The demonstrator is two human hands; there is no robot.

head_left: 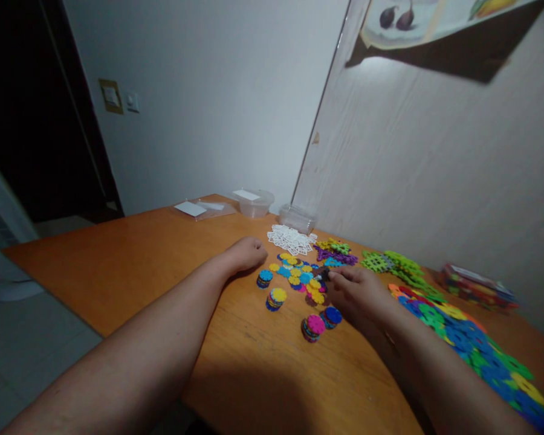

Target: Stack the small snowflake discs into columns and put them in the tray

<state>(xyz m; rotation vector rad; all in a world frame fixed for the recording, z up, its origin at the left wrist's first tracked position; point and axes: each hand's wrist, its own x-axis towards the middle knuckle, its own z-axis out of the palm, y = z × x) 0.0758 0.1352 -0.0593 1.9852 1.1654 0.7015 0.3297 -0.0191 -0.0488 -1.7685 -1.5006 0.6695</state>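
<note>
Toward the middle of the table lies a loose pile of small notched plastic discs (294, 272) in yellow, light blue, dark blue and pink. My left hand (248, 252) rests curled closed on the tabletop, left of the pile; its fingertips and anything inside are hidden. At the pile's right edge, my right hand (356, 284) pinches a small dark piece (325, 275), too dim to make out its shape. Nearer to me stand several short disc stacks: one with a light blue top (265, 277), a yellow-topped stack (276, 298), a pink-topped stack (314, 327) and a dark-blue-topped stack (332, 316).
White lattice pieces (292, 239) lie behind the pile, before a clear box (297, 219) and a round tub (254, 204). Purple pieces (338, 254), green pieces (401, 267) and larger coloured discs (471, 341) spread along the right. The wall (412, 157) bounds the table there.
</note>
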